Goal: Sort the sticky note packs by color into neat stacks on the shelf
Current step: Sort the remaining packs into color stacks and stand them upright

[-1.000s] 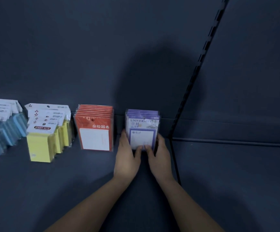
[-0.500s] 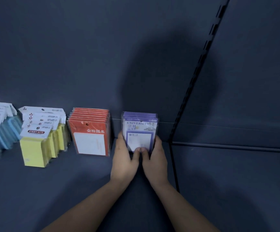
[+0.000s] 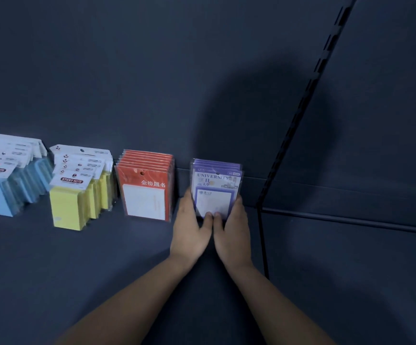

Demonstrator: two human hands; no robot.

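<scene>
Head view, read from left to right. At the far left of the frame I see the blue packs point(image 3: 10, 185), sticky notes with white header cards, standing in a stepped row on the dark shelf point(image 3: 52, 270). Just beside them, left of centre, stand the yellow packs point(image 3: 77, 195), their white headers reading STICKY NOTE, staggered in the same way. Near the centre, the red packs point(image 3: 144, 188) stand upright in a squared stack, and the front pack shows a white panel. Just right of centre, with a narrow gap from the red stack, stand the purple packs point(image 3: 215, 188), the front one printed UNIVERSITY. The left hand point(image 3: 192, 232) holds this stack on its left side, with the fingers lying up along the edge and the thumb pressed on the lower front face. The right hand point(image 3: 234, 235) mirrors it on the right side. The two thumb tips touch at the bottom middle of the front pack. Both bare forearms enter from the lower edge of the frame. A black slotted upright point(image 3: 301, 120) runs down from the upper right and meets the shelf just beside the right hand.
</scene>
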